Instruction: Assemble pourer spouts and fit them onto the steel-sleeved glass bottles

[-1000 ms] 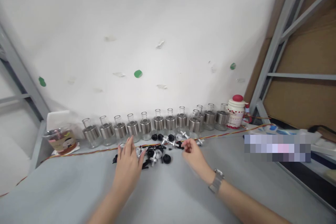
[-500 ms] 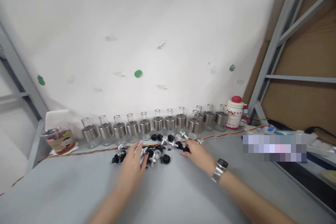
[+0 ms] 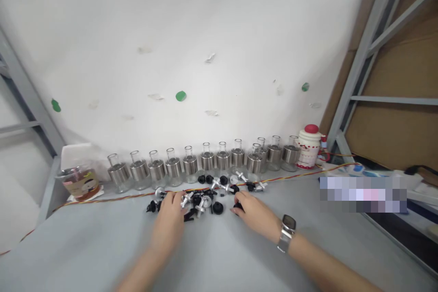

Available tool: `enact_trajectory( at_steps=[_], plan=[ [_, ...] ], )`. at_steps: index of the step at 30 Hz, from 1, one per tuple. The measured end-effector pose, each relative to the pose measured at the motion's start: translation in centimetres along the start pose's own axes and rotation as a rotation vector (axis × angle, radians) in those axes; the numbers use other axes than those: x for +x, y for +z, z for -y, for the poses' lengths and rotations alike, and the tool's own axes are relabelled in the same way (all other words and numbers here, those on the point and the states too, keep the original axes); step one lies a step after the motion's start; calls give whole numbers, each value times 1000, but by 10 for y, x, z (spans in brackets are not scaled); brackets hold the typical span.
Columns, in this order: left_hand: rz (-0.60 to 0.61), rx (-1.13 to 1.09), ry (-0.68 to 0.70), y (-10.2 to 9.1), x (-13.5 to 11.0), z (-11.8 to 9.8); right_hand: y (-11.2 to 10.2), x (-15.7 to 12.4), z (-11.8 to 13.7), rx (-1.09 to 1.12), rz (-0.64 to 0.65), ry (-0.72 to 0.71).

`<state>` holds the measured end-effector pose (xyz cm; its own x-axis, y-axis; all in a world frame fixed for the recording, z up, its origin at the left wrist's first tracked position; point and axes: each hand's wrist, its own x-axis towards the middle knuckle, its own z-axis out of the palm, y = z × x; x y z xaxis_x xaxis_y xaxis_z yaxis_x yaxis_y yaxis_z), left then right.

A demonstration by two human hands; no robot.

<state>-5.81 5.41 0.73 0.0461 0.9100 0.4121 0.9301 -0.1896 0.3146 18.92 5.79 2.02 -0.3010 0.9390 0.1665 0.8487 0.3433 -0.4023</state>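
Note:
My right hand (image 3: 255,214), with a watch on its wrist, pinches a small black cap (image 3: 238,206) just above the table, right of the pile of loose parts. My left hand (image 3: 169,216) is at the pile's left side, its fingers curled down among the parts; what they grip is hidden. The pile mixes black caps and silver cross-shaped pieces (image 3: 201,206). A round black cap (image 3: 217,208) lies by itself between my hands. Behind them stands a row of glass bottles with metal sleeves (image 3: 173,165), their necks uncapped.
A red and yellow twisted wire (image 3: 126,197) runs across the table in front of the bottles. A drink cup (image 3: 80,185) stands at the far left, a white jar with a red lid (image 3: 307,148) at the right. Grey metal posts (image 3: 356,64) flank the white wall.
My right hand has drawn back toward me from the pile's right end with a black cap. My left fingers, spread before, have curled in at the pile.

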Motion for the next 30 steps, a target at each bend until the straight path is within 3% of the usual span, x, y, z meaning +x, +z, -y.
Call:
enact_trajectory(
  at_steps=[10,15,20,24,30],
  plan=[
    [-15,126,22,8,3,-4,5,-3,4,16,-10,13],
    [-79,98,29,7,8,-4,7,0,11,445,-207,17],
    [-105,20,22,-4,7,-8,11,2,20,907,-182,51],
    [-35,-21,-57,-7,5,-6,15,-2,26,929,-179,49],
    [40,-114,-104,4,4,-5,21,-7,29,899,-93,49]
  ],
)
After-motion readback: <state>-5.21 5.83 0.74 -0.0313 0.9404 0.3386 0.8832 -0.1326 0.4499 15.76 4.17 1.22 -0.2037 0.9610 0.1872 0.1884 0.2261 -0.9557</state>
